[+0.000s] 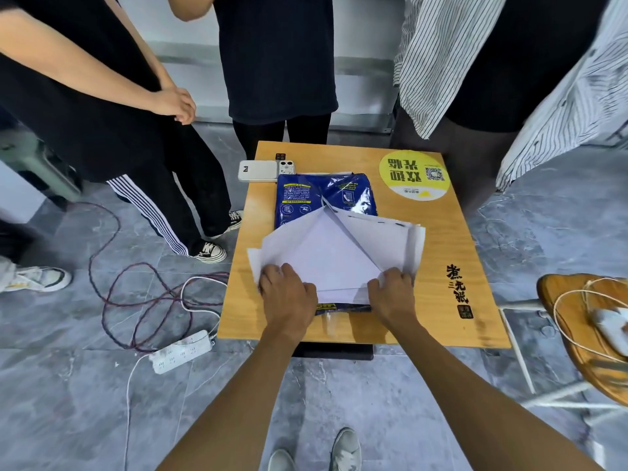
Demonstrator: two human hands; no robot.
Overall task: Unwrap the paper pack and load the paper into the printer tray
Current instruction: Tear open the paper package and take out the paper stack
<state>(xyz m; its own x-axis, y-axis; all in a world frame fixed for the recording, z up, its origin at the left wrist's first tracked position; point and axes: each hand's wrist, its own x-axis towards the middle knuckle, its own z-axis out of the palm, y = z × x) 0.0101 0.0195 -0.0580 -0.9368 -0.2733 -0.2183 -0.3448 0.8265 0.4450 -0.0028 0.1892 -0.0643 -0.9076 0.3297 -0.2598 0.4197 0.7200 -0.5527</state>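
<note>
A blue paper pack [323,195] lies in the middle of a small wooden table [441,239]. Its wrapper is open at the near end, and white flaps [370,232] are spread out to both sides, baring the white paper stack [333,256] inside. My left hand [287,294] grips the left flap near its lower corner. My right hand [394,290] holds the right flap at its near edge. A strip of blue wrapper shows between my wrists. No printer tray is visible; a small white device [258,171] lies at the table's far left.
Three people stand close around the table's far side. A phone [287,168] lies beside the white device. A round yellow sticker [414,178] marks the far right. A white power strip [180,350] and tangled cables lie on the floor at left. A wooden stool [577,334] stands at right.
</note>
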